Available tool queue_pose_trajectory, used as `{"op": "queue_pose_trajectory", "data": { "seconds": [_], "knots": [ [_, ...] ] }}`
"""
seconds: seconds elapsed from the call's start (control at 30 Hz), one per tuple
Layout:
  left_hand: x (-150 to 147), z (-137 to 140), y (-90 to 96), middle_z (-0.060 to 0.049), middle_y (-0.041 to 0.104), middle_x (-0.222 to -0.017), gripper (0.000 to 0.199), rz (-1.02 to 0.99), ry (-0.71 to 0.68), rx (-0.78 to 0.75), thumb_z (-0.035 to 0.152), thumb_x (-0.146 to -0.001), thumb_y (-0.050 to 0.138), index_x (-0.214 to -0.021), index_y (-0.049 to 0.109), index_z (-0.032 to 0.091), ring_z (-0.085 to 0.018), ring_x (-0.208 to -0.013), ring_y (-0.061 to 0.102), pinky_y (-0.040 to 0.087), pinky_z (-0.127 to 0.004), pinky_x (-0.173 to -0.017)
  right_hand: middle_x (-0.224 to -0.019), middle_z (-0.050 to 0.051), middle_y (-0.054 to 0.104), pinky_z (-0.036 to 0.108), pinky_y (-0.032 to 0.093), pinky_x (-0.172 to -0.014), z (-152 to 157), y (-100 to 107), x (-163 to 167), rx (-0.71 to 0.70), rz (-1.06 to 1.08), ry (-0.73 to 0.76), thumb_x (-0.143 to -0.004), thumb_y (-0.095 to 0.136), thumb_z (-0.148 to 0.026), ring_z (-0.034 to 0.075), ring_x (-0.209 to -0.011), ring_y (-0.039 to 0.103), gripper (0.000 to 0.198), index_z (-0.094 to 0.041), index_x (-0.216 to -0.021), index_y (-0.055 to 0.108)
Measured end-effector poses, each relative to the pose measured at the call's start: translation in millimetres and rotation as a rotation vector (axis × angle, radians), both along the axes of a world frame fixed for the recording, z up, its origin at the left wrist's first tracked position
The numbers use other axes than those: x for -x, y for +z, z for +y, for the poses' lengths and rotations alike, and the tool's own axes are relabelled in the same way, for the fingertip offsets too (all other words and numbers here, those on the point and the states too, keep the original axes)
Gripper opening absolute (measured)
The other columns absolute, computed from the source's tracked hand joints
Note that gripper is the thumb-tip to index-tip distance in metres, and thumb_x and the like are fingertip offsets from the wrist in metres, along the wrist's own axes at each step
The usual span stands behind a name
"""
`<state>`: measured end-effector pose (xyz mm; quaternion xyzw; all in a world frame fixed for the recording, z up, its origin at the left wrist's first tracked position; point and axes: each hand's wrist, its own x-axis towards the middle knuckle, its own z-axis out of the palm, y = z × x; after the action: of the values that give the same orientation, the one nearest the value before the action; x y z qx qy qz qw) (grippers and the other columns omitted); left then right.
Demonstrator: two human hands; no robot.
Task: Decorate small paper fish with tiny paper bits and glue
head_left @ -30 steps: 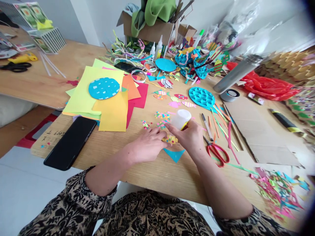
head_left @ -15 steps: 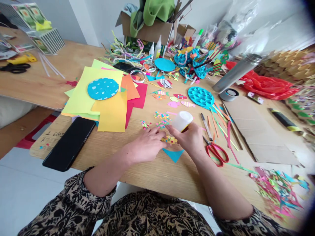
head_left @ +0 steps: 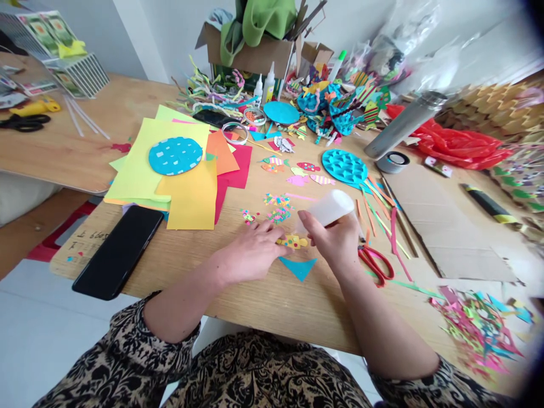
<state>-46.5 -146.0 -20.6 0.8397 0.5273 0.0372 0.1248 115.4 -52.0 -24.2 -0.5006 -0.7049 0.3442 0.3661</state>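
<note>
My right hand [head_left: 340,238] is wrapped round a white glue bottle [head_left: 334,207], tilted with its base up and its tip pointing down to the left. Just left of that tip lies a small yellow paper fish [head_left: 293,242] with coloured dots. My left hand [head_left: 255,249] rests on the table, its thumb and fingertips closed on the fish's left end. A blue paper triangle [head_left: 300,268] lies just below the fish. Small piles of paper confetti [head_left: 278,214] are right above my left fingertips. Farther up lie several finished paper fish [head_left: 297,180].
Red-handled scissors [head_left: 377,265] lie right of my right hand, near paper strips and a cardboard sheet [head_left: 442,226]. A black phone [head_left: 119,252] and coloured paper sheets [head_left: 193,198] are at left. A steel flask [head_left: 406,126] and blue discs [head_left: 344,166] stand farther back.
My right hand has moved right with the glue bottle, which now leans more and uncovers more of the yellow fish. My left hand has stayed at the fish's end.
</note>
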Motion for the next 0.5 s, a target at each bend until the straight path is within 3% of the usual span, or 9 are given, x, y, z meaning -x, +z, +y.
{"op": "queue_pose_trajectory", "data": {
  "seconds": [0.27, 0.4, 0.5],
  "knots": [
    [-1, 0, 3.0, -0.006, 0.052, -0.134, 0.045, -0.001, 0.003, 0.017, 0.010, -0.090, 0.047, -0.127, 0.060, 0.032, -0.034, -0.133, 0.035, 0.034, -0.055, -0.105, -0.046, -0.002, 0.054, 0.025, 0.037, -0.031, 3, 1, -3, 0.139, 0.217, -0.019, -0.068, 0.075, -0.052, 0.013, -0.035, 0.049, 0.038, -0.018, -0.065, 0.056],
    [0, -1, -0.7, -0.006, 0.054, -0.130, 0.045, -0.023, 0.005, -0.018, 0.009, -0.090, 0.046, -0.126, 0.060, 0.032, -0.032, -0.131, 0.037, 0.036, -0.051, -0.105, -0.055, -0.002, 0.058, 0.022, 0.035, -0.028, 14, -4, -4, 0.274, 0.547, -0.064, -0.069, 0.073, -0.052, 0.010, -0.035, 0.048, 0.038, -0.019, -0.072, 0.053],
    [-1, -1, -2.2, -0.008, 0.057, -0.122, 0.043, -0.040, 0.007, -0.044, 0.007, -0.088, 0.046, -0.123, 0.062, 0.027, -0.031, -0.126, 0.041, 0.038, -0.048, -0.103, -0.058, -0.002, 0.062, 0.018, 0.030, -0.026, 23, -4, -5, 0.467, 0.778, -0.102, -0.066, 0.072, -0.054, 0.007, -0.034, 0.046, 0.041, -0.020, -0.074, 0.052]
  ]
}}
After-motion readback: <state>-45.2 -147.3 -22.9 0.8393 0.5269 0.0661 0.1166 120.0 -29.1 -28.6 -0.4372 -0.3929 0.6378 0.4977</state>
